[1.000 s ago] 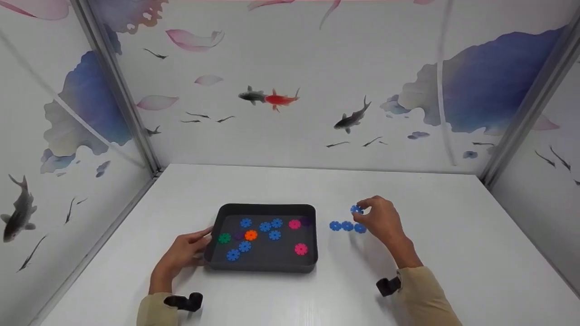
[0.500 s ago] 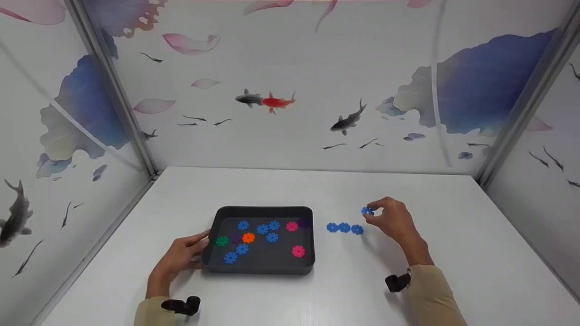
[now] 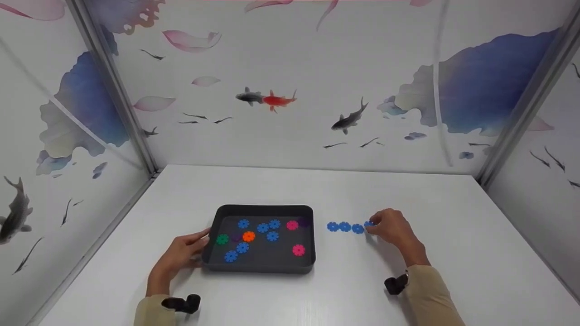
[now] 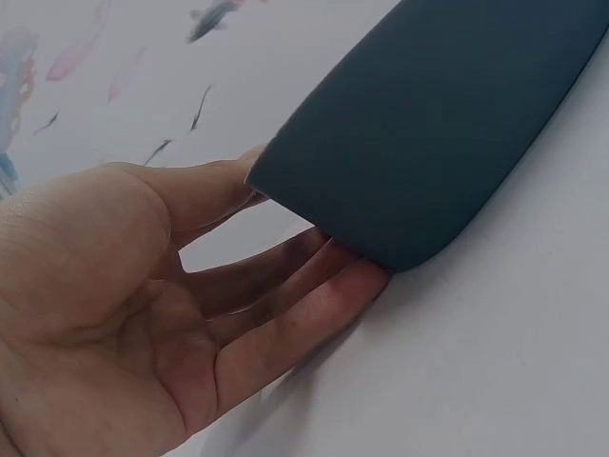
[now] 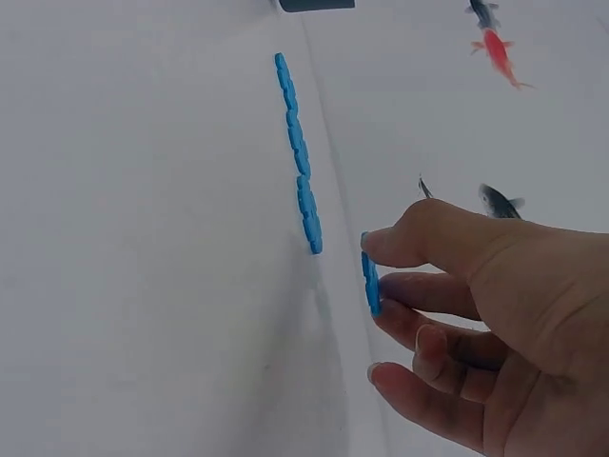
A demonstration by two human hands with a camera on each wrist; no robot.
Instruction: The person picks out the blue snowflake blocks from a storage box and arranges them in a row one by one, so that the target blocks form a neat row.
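Note:
My right hand (image 3: 394, 230) pinches a blue notched plastic disc (image 5: 370, 276) between thumb and fingers. In the head view its fingers partly cover this disc, at the right end of a row of blue notched discs (image 3: 345, 226). The right wrist view shows a gap between the held disc and the row (image 5: 298, 143). At the tray's left side, my left hand (image 3: 180, 253) holds the wall of the dark grey tray (image 3: 258, 269). The left wrist view has its thumb at the tray's rim (image 4: 285, 202) and fingertips against the lower outer wall.
Inside the tray lie several blue discs (image 3: 272, 236), an orange disc (image 3: 248, 236), a green disc (image 3: 222, 239), pink discs (image 3: 298, 250) and dark purple ones. A white table (image 3: 344, 290) carries everything, with printed panels (image 3: 308, 54) at the back and sides.
My right hand moved right with the blue disc, then came down towards the right end of the row. The left hand stays at the tray.

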